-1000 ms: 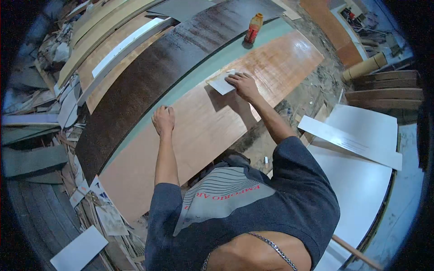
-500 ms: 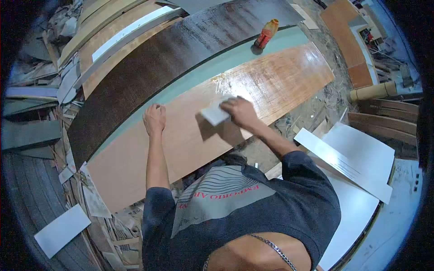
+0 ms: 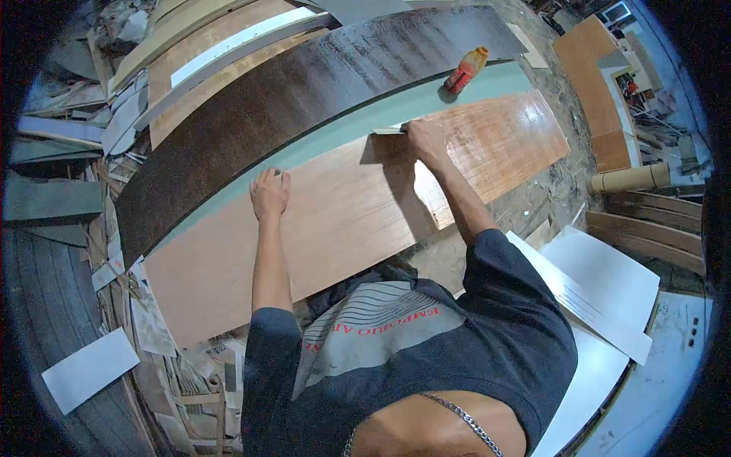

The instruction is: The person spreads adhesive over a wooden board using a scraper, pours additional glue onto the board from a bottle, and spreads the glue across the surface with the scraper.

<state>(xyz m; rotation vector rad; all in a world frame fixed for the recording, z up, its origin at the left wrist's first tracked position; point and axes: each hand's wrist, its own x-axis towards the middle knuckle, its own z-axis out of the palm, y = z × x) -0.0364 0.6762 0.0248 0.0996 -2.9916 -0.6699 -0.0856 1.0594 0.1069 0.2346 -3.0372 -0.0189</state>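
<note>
Near the far edge of the wooden panel (image 3: 320, 221), the right hand (image 3: 428, 145) pinched a white card (image 3: 388, 132); the left hand (image 3: 269, 194) – loosely curled – lay at that edge. Beyond, a red-labelled bottle (image 3: 464, 71) stood on green (image 3: 343, 128), amber-necked – fill level unclear.

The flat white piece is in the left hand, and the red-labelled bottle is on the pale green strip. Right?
Wrong hand. The head view shows the flat white piece in the right hand; the left hand is at the wood panel's far edge. The red-labelled bottle is on the pale green strip, as you say.
</note>
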